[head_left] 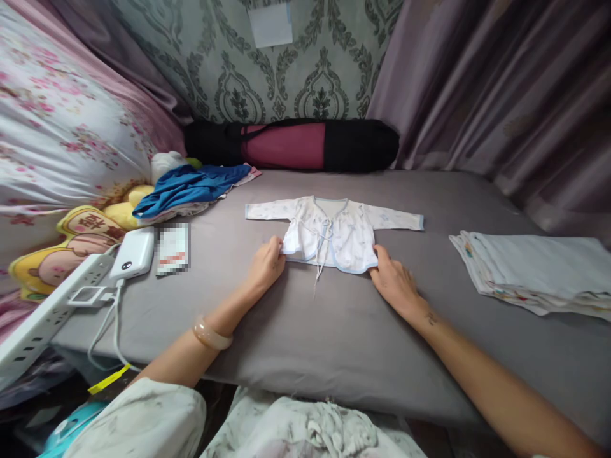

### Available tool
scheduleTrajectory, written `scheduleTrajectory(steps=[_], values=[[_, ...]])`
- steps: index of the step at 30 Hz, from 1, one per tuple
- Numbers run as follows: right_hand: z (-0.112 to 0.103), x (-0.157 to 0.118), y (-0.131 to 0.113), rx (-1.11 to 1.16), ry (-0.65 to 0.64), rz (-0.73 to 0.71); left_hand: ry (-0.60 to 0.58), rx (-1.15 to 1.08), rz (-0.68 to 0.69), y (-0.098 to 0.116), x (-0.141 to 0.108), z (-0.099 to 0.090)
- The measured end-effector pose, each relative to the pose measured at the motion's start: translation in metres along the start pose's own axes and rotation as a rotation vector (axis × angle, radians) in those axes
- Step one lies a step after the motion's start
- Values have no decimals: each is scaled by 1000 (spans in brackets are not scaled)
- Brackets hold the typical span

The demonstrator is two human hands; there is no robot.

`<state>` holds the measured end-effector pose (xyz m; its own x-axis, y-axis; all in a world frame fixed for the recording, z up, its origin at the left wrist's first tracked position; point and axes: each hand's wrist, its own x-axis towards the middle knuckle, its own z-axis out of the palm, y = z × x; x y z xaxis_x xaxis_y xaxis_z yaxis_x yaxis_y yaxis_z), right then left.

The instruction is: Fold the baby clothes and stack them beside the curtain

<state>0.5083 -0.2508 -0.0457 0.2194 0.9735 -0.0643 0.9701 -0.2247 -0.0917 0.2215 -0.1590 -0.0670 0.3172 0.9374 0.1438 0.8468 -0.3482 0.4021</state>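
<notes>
A small white baby shirt [353, 232] with blue edging lies spread on the grey sheet, its sleeves stretched out to both sides and its ties knotted at the front. My left hand [268, 262] pinches the shirt's lower left corner. At the lower right corner, my right hand [394, 280] grips the hem between thumb and fingers. One loose tie hangs below the hem onto the sheet between my hands.
Folded white cloths [539, 267] lie at the right. On the left are a blue garment [191, 187], a blurred packet [172, 249], a white power bank [133, 253] and a power strip [52, 312] with cables. A black and red bag [286, 145] lies along the wall.
</notes>
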Motion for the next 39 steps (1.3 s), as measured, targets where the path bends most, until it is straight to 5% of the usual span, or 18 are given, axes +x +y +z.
scheduleTrajectory(steps=[17, 24, 28, 33, 35, 39], values=[[-9, -2, 9, -132, -42, -62, -141, 280, 2, -1, 1, -15], [-28, -11, 41, 21, -123, -150, -124, -2, 175, -30, -15, -44], [-46, 9, 5, 127, -27, -250, 18, -111, 250, 15, 1, -44], [-42, 53, -75, 183, -150, -207, -158, -22, 175, 95, 37, -4], [-35, 64, -88, 174, -195, -145, -155, 50, 92, 103, 43, 10], [-28, 76, -86, 195, -237, -122, -111, 129, 9, 86, 44, 24]])
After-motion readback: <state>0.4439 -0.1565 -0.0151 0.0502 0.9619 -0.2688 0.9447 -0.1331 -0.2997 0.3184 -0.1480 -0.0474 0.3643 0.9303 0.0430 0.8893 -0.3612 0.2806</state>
